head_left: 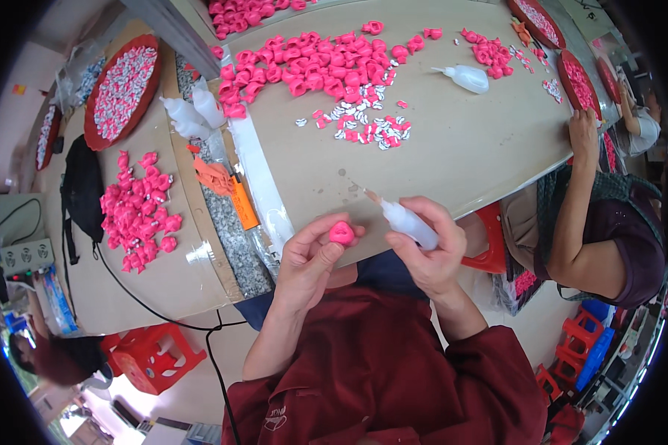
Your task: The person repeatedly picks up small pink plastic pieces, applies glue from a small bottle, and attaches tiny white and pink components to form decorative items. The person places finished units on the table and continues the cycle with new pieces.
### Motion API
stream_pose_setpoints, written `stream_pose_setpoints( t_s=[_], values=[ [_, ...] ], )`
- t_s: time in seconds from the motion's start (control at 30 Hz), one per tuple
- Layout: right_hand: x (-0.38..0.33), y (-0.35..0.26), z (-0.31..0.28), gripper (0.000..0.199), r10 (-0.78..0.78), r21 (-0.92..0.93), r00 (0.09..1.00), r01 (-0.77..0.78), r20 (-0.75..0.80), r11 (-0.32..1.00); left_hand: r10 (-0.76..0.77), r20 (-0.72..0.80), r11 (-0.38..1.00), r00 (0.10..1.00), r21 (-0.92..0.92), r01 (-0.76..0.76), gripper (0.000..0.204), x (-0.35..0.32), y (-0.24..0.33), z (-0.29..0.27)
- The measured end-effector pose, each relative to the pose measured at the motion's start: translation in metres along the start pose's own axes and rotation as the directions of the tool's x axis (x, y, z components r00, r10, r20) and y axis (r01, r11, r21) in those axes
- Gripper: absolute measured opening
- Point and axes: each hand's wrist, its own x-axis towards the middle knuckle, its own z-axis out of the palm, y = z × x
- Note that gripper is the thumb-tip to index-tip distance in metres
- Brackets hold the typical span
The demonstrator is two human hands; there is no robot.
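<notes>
Between the thumb and fingers of my left hand [308, 256] is a small pink plastic part [341, 233], rounded with a hollow in it. My right hand [439, 248] grips a translucent white squeeze bottle [410, 225], its thin nozzle tilted up and left, apart from the pink part. Both hands are over the near edge of the table [304, 170]. Beyond them lie small white-and-pink pieces [371, 126] in a loose scatter. Behind these spreads a big heap of hollow pink parts [312, 63].
Left of me are an orange-handled cutter [243, 202], upright squeeze bottles [189, 115], assembled pink figures [137, 211] and a red tray of small pieces [124, 90]. Another squeeze bottle [467, 78] lies at the far right. A co-worker [601, 222] reaches toward a red tray [577, 83].
</notes>
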Motion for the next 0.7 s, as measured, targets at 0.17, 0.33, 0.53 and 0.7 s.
stream_pose_setpoints(
  t_s=[0.17,0.33,0.53,0.7],
  values=[
    [0.0,-0.02,-0.022,0.037,-0.078,-0.221,0.972,0.128,0.222,0.967,0.06,-0.072,0.997,0.996,0.06,-0.056,0.031,-0.007,-0.005,-0.005],
    [-0.004,-0.024,-0.018,0.039,-0.148,-0.256,0.947,0.224,0.285,0.94,0.099,-0.148,0.984,0.984,0.161,-0.075,0.028,-0.01,-0.004,-0.003],
    [-0.006,-0.019,-0.015,0.041,-0.187,-0.259,0.939,0.265,0.288,0.929,0.113,-0.145,0.978,0.983,0.193,-0.084,0.029,-0.014,-0.002,-0.005],
    [-0.004,-0.018,-0.012,0.041,-0.172,-0.249,0.938,0.251,0.302,0.935,0.131,-0.153,0.974,0.98,0.204,-0.098,0.029,-0.013,0.0,-0.006]
  ],
)
